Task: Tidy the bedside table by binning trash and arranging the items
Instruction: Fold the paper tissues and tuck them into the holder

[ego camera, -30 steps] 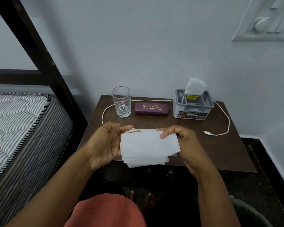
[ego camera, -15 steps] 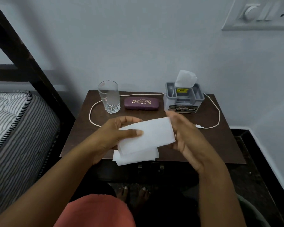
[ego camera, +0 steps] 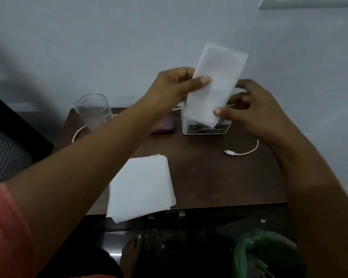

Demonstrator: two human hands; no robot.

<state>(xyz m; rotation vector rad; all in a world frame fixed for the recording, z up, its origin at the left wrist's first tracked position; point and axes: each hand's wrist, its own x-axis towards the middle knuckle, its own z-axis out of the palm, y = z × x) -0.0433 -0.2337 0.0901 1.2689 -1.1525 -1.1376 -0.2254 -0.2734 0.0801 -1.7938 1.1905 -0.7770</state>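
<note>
— Where's the tissue (ego camera: 215, 81)?
— Centre of the frame, upright over the box (ego camera: 205, 129). The left hand (ego camera: 175, 85) pinches its side, the right hand (ego camera: 251, 111) its lower corner.
— And the others?
— A stack (ego camera: 141, 185) lies lower centre, at the bench (ego camera: 219, 177) front edge.

The upper part of the grey holder (ego camera: 206, 129) is hidden behind the folded tissue (ego camera: 215, 83), and its label print is too blurred to be read. Most of the purple case (ego camera: 165, 127) is covered by the left forearm (ego camera: 100, 157). The glass (ego camera: 92, 111) is smeared by motion blur. The switch plate (ego camera: 309, 2) is cut off by the top edge, the green-lined bin (ego camera: 247, 251) by the bottom edge.
</note>
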